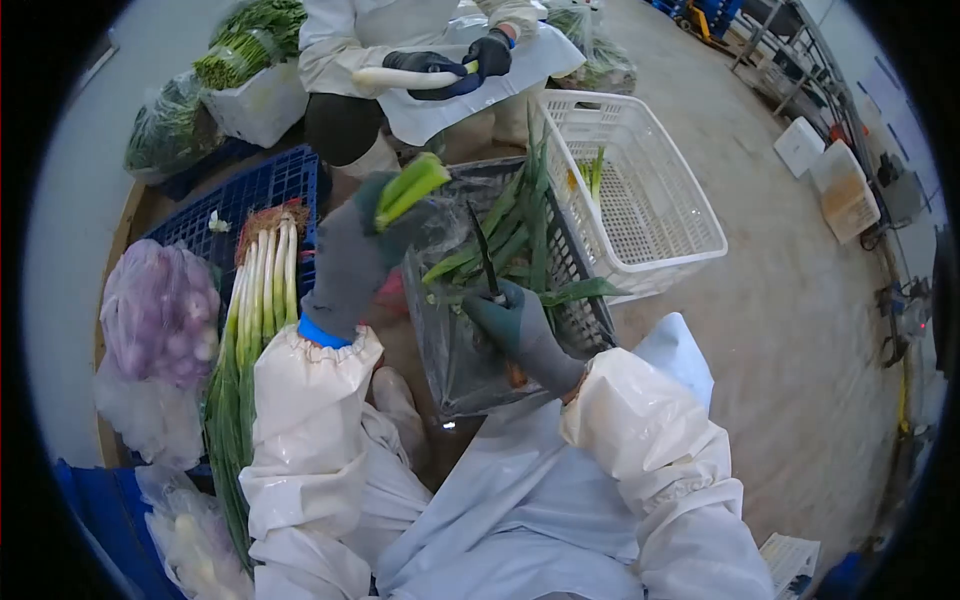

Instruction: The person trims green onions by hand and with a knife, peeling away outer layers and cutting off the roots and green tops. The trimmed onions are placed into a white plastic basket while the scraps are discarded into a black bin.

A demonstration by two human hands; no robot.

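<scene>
My left hand (375, 225), in a grey glove, is closed around a cut green leek stalk (411, 188), its end pointing up and right. Gripped in my gloved right hand (512, 318) is a knife (482, 245) with a dark blade pointing up, above the lined black crate. Long green leek leaves (538, 215) lie in that black crate (580, 290), some hanging over its edge. Left of my left forearm, a bunch of long leeks (268, 285) lies with roots at the top.
Across from me a co-worker in dark gloves (425, 75) holds a white leek stalk (400, 79). A white basket (690, 215) stands right of the crate. Bagged purple onions (160, 310) lie left, beside a blue pallet (290, 175). Bagged greens (175, 130) sit farther back.
</scene>
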